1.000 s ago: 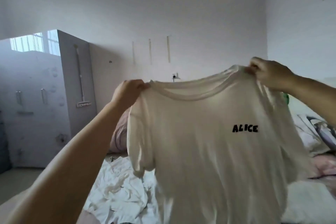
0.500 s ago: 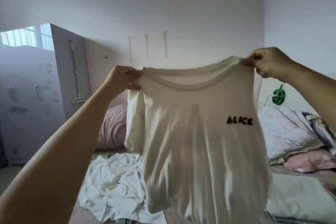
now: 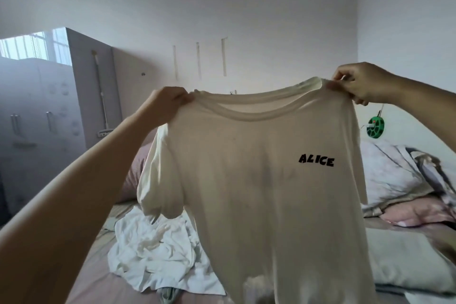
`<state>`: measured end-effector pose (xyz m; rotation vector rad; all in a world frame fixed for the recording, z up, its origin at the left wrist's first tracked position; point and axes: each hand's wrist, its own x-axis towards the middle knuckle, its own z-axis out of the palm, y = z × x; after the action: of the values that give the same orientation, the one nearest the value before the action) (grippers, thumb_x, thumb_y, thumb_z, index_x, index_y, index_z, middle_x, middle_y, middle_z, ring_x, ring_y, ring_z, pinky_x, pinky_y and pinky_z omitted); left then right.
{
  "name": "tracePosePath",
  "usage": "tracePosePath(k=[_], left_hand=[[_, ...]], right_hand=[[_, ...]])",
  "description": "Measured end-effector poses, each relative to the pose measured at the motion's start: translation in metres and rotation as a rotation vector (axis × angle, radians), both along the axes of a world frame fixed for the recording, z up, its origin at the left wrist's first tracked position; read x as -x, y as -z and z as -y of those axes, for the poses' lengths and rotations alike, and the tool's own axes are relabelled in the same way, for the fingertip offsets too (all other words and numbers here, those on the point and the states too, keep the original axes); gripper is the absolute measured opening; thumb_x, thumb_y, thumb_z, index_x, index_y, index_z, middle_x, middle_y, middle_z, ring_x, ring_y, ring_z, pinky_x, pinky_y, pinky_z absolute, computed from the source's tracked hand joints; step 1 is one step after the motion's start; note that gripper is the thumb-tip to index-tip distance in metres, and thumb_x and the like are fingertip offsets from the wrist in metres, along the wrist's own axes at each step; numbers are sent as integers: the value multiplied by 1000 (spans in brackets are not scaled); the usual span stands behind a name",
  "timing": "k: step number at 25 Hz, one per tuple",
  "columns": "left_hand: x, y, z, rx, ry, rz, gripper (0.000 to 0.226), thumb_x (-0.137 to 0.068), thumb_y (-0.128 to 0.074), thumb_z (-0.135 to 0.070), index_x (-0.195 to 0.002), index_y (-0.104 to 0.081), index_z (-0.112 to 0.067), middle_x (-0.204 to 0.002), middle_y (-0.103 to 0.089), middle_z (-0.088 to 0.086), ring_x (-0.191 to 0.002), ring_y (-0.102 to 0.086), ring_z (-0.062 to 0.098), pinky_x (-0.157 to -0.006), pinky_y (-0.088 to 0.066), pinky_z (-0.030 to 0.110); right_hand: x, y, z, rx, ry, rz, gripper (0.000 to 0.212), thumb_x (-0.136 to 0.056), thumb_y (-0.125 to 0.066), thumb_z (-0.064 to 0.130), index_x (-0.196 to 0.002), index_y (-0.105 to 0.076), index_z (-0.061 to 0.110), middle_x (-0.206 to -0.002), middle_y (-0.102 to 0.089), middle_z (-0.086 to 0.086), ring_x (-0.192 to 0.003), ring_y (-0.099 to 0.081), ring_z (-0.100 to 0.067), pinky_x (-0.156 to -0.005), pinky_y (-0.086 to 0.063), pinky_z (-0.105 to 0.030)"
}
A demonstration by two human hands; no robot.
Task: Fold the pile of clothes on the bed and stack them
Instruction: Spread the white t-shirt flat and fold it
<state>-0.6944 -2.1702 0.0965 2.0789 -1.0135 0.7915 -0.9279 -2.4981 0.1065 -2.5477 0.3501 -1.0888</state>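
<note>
A person holds a cream T-shirt (image 3: 259, 180) up at arm's length above a bed (image 3: 93, 281), both arms stretched forward and raised. The left hand (image 3: 164, 103) pinches the shirt's shoulder seam beside the collar, fingers curled over the fabric; the right hand (image 3: 357, 82), slightly higher, grips the opposite shoulder between thumb and curled fingers. The garment hangs flat and open beneath the two grips, its front turned to the camera, the word "ALICE" (image 3: 316, 160) printed in black below the right hand. One short sleeve droops under the left hand. Farther down, beneath the left forearm, crumpled white clothes (image 3: 153, 254) lie on the bed. Pillows (image 3: 394, 173) rest below the right forearm.
</note>
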Motion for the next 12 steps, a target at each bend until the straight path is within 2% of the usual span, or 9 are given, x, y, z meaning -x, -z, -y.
tracePosePath(k=[5, 7, 9, 12], left_hand=[[25, -7, -17, -16, 27, 71, 32, -96, -52, -31, -84, -62, -3, -72, -49, 11, -63, -38, 19, -53, -31, 25], [36, -11, -26, -67, 12, 109, 34, -97, -50, -31, -86, -61, -1, -77, -52, 18, -66, -39, 20, -53, -30, 23], [45, -19, -33, -96, 2, 132, 35, -97, -50, -30, -88, -61, 2, -80, -53, 22, -68, -39, 21, -55, -30, 24], [49, -30, -35, -107, -1, 142, 35, -96, -52, -28, -86, -61, 4, -72, -48, 15, -66, -35, 19, -54, -28, 24]], right_hand=[[29, -6, -14, 3, -27, 16, 31, -91, -60, 38, -84, -61, 8, -56, -43, -9, -42, -31, -18, -42, -29, -19], [42, -4, -19, 25, -42, 16, 29, -90, -61, 37, -84, -63, 9, -61, -46, -8, -43, -33, -15, -35, -29, -16], [52, -4, -20, 58, -63, 33, 27, -90, -62, 34, -86, -65, 8, -68, -54, -10, -42, -39, -5, -37, -30, -10], [54, -8, -20, 86, -66, 62, 27, -89, -63, 38, -85, -66, 11, -78, -63, -15, -49, -45, -4, -43, -32, -9]])
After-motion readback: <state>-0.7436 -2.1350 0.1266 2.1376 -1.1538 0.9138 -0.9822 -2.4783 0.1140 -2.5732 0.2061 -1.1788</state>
